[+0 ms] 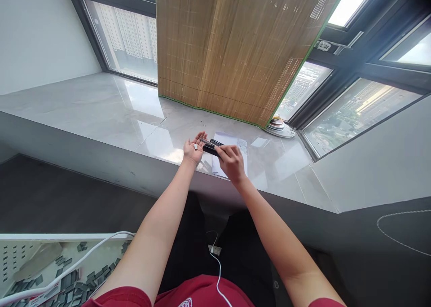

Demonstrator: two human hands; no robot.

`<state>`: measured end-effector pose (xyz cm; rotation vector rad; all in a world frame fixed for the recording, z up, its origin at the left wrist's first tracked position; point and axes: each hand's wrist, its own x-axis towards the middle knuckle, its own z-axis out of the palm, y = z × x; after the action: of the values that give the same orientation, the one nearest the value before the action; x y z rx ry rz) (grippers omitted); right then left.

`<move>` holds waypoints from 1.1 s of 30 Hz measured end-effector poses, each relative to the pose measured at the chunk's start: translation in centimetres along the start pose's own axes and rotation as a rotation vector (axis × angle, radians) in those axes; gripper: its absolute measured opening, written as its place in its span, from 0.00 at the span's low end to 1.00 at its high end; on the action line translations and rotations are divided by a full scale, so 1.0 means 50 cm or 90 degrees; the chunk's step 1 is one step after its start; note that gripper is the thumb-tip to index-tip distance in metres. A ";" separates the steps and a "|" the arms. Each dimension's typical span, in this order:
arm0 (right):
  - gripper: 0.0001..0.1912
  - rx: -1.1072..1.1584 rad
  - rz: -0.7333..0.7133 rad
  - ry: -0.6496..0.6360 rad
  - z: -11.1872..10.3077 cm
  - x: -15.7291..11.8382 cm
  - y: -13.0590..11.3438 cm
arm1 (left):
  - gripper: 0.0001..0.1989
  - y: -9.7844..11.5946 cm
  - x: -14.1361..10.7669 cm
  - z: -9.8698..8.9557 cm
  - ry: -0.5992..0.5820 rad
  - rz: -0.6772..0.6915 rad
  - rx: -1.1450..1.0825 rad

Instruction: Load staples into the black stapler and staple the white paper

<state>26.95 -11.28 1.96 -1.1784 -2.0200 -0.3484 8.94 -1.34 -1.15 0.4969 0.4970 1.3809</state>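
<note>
My left hand (193,150) is turned palm up over the sill, its fingers stretched out. On the palm lies a small pale block (195,146), perhaps a strip of staples; it is too small to be sure. In my right hand (232,161) is a black stapler (210,149), gripped at its near end. The stapler's metal tip points left, close to the fingers of my left hand, and its parts look spread apart. Beneath the right hand, white paper sheets (241,151) lie flat near the sill's front edge, partly covered by that hand.
A bamboo blind (235,51) hangs behind the sill (111,114). Stacked plates (278,126) stand by the right window. At lower left, a white perforated bin (20,253) contains many small grey pieces. A white cable (77,262) crosses it, and another (218,271) runs over my shirt.
</note>
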 end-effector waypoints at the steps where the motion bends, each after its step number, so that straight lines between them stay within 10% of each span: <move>1: 0.16 0.008 0.096 0.039 -0.007 -0.007 0.012 | 0.33 0.000 0.000 -0.001 0.001 -0.007 -0.007; 5: 0.15 0.069 0.435 0.112 -0.022 -0.037 0.071 | 0.33 0.006 -0.008 0.001 0.014 -0.056 -0.090; 9: 0.18 0.128 0.531 0.084 -0.019 -0.058 0.115 | 0.32 0.014 -0.017 0.012 0.044 -0.096 -0.179; 17: 0.12 0.050 0.403 0.186 0.009 0.002 0.022 | 0.31 0.014 -0.011 0.007 0.049 -0.106 -0.172; 21: 0.08 0.180 0.310 -0.076 0.108 0.087 -0.081 | 0.33 0.008 -0.003 -0.003 0.030 -0.090 -0.126; 26: 0.04 0.190 0.375 -0.192 0.194 0.146 -0.114 | 0.35 0.005 -0.001 -0.009 0.000 -0.079 -0.063; 33: 0.07 0.263 0.366 -0.144 0.138 0.118 -0.098 | 0.35 0.009 0.002 -0.008 0.028 -0.085 -0.090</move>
<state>17.91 -6.35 2.23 -1.4957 -1.7136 0.4810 8.35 -1.17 -1.20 0.3131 0.4555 1.2902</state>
